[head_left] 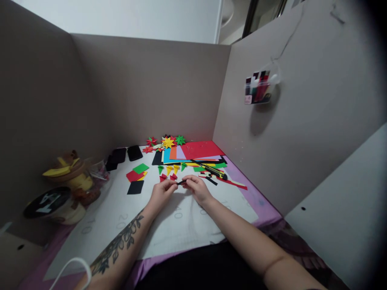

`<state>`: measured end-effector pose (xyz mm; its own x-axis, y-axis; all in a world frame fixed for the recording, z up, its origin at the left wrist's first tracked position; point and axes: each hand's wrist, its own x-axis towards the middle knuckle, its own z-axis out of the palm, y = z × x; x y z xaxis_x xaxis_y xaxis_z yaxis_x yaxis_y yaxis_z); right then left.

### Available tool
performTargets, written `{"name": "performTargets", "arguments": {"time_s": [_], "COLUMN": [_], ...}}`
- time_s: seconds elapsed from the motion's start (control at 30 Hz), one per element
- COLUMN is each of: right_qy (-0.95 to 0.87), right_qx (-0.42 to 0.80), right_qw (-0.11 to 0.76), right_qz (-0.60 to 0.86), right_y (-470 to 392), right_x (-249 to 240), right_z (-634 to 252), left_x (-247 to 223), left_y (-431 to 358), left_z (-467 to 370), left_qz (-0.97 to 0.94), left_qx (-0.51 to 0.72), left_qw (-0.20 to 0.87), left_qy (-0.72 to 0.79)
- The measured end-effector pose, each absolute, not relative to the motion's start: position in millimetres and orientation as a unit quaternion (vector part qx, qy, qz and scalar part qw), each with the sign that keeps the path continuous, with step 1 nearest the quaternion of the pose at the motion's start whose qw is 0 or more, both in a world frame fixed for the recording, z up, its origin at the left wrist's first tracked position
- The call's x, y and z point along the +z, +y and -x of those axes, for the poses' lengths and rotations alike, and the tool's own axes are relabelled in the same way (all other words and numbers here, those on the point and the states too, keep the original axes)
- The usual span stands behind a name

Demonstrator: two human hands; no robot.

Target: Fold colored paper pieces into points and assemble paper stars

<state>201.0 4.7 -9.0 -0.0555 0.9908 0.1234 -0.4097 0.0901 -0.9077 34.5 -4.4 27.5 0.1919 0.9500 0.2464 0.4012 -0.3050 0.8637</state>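
Note:
Between my fingertips is a small piece of black paper, apparently folded. My left hand pinches its left end, and my right hand pinches the right end. Just beyond my hands stand small folded paper pieces: green, yellow and red. Left of them lie paper squares in green, red and black, with a bit of yellow showing. A black and yellow utility knife rests among paper strips beyond my right hand.
Coloured sheets are stacked at the back, beside several paper stars. A black phone-like object lies at the back left. Pots and a round tub line the left edge. Grey panels enclose the table.

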Motion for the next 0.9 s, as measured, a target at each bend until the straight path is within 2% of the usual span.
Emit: {"name": "performTargets", "arguments": {"time_s": [0.27, 0.43, 0.53, 0.7, 0.9], "right_qy": [-0.433, -0.425, -0.421, -0.42, -0.457], "right_qx": [0.59, 0.603, 0.601, 0.595, 0.569], "right_qw": [0.596, 0.578, 0.586, 0.592, 0.588], "right_qz": [0.332, 0.349, 0.343, 0.345, 0.349], "right_y": [3, 4, 5, 5, 3], "right_x": [-9, -12, -12, -11, -12], "right_z": [-201, -200, -201, -201, -201], "left_x": [16, 13, 12, 16, 29], "left_y": [-2, -2, -3, -4, -6], "left_z": [-33, -31, -30, -32, -35], "left_qz": [-0.716, -0.757, -0.774, -0.768, -0.693], "left_qx": [0.428, 0.439, 0.439, 0.436, 0.435], "left_qw": [0.309, 0.188, 0.157, 0.188, 0.322], "left_qy": [0.457, 0.446, 0.427, 0.429, 0.476]}}
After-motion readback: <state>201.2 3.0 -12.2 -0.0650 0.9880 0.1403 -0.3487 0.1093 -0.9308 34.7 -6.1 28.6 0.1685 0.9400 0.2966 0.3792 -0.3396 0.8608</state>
